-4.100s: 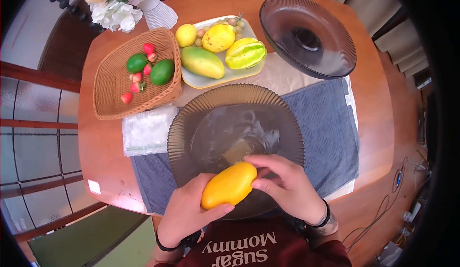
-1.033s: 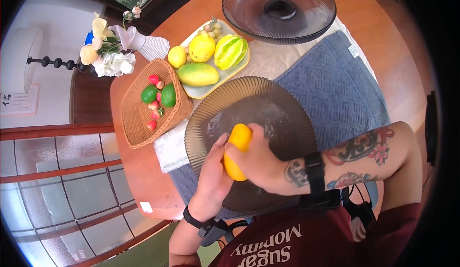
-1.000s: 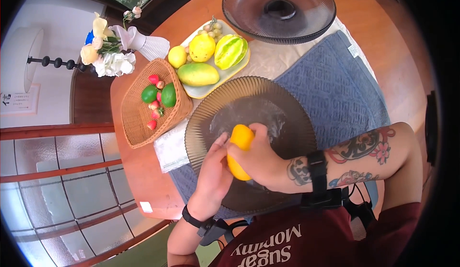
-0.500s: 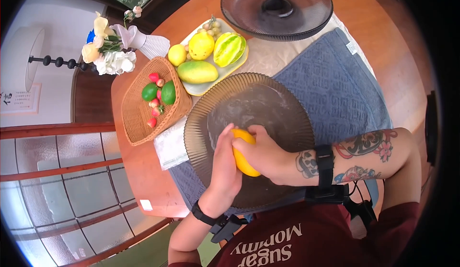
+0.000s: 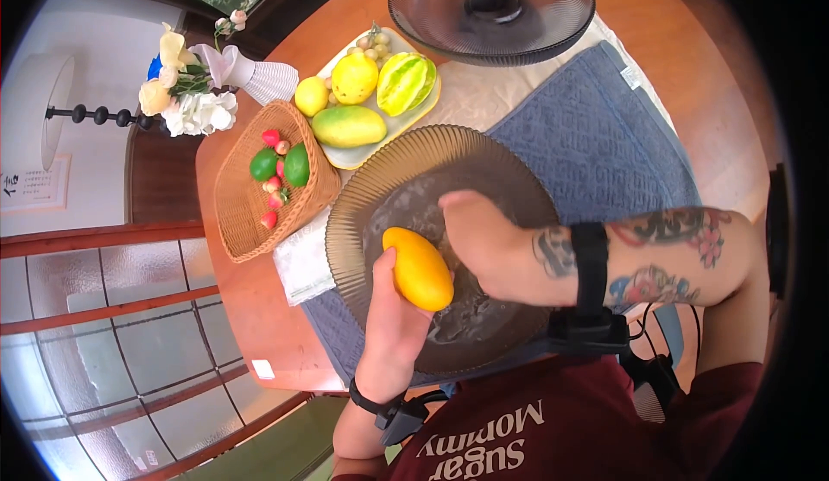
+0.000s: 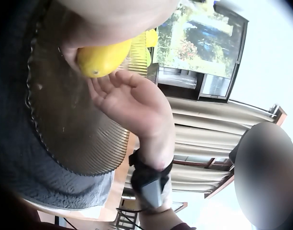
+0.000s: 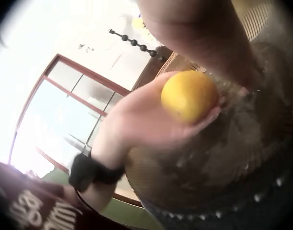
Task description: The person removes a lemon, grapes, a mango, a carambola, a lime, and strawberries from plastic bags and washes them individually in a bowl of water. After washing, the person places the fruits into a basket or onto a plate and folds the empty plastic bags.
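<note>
A yellow mango (image 5: 419,269) lies in my left hand (image 5: 393,330), above a brown ribbed glass bowl (image 5: 345,231) of water. The left thumb runs along one side of the fruit and the other fingers are mostly hidden beneath it. In the right wrist view that hand cups the mango (image 7: 189,96) from below. My right hand (image 5: 482,243) is off the fruit, low over the water at its right, back of the hand upward. Its palm and loosely bent fingers show in the left wrist view, with the right hand (image 6: 134,100) holding nothing.
Left of the bowl stands a wicker basket (image 5: 237,222) with strawberries and green fruits. A plate (image 5: 399,127) behind carries lemons, grapes, a star fruit and a green mango (image 5: 350,127). A second glass dish (image 5: 553,15) and a blue towel (image 5: 596,136) lie to the right.
Both hands were around the mango earlier; my right hand has now come off it and moved right over the water. The left hand keeps the mango, tilted differently.
</note>
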